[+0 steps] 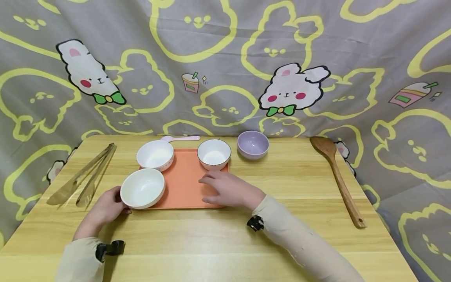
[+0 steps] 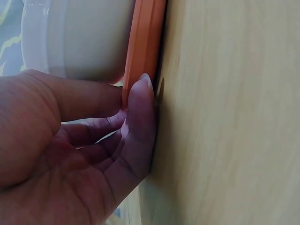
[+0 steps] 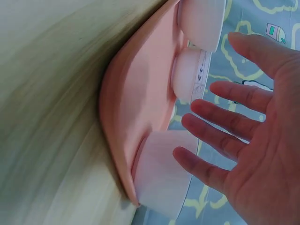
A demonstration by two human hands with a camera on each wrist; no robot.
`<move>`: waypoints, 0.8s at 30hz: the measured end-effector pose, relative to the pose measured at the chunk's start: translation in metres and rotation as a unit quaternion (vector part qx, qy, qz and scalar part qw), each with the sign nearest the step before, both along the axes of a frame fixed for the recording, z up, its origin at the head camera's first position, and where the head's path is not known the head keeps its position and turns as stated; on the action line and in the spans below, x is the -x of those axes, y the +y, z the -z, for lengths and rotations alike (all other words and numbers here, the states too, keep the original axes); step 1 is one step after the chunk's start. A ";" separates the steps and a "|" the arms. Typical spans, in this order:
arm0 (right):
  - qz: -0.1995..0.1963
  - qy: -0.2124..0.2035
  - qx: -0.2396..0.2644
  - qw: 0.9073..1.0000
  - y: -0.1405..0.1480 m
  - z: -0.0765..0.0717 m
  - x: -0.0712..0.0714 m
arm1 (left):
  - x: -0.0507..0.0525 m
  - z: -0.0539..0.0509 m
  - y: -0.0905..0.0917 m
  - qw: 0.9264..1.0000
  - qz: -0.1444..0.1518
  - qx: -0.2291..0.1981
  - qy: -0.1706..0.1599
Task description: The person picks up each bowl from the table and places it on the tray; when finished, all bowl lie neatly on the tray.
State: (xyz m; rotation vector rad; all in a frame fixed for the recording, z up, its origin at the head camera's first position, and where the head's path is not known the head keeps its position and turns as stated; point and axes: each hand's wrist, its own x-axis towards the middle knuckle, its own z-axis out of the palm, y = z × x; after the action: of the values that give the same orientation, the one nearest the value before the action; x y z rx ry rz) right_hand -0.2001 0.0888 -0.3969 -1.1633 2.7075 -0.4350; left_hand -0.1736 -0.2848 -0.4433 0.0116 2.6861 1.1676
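An orange tray [image 1: 188, 184] lies on the table with three bowls on it. My left hand [image 1: 108, 205] is at its near left corner, pinching the tray's edge [image 2: 146, 42] between thumb and finger. Right beside that hand stands a cream bowl [image 1: 142, 188]. Behind it is a white bowl [image 1: 156, 154] with small marks on its side, and at the tray's far right a white bowl with a dark rim [image 1: 214, 153]. Over the tray's right part hovers my right hand [image 1: 232, 190], fingers spread and holding nothing; the right wrist view shows its palm apart from the bowls.
Metal tongs [image 1: 86, 176] lie at the left of the table. A pink spoon [image 1: 181, 138] is behind the tray, and a purple bowl [image 1: 253, 145] stands to its right. Farther right lies a wooden spatula [image 1: 338, 178]. A patterned curtain [image 1: 225, 70] hangs along the table's back edge.
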 end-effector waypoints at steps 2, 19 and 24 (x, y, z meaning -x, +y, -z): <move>0.003 -0.002 -0.005 1.000 0.005 0.002 -0.001 | -0.001 0.000 0.000 1.000 -0.001 -0.005 -0.004; 0.021 0.002 -0.005 1.000 0.034 0.011 -0.008 | 0.000 0.000 0.000 1.000 -0.002 0.004 -0.008; 0.041 -0.011 0.002 0.999 0.043 0.013 -0.012 | -0.001 0.001 0.000 1.000 0.000 -0.003 -0.004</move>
State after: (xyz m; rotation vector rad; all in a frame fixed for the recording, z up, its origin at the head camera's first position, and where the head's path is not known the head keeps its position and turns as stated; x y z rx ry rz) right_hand -0.1885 0.1323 -0.4098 -1.0451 2.7434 -0.4608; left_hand -0.1730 -0.2851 -0.4443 0.0066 2.6759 1.1730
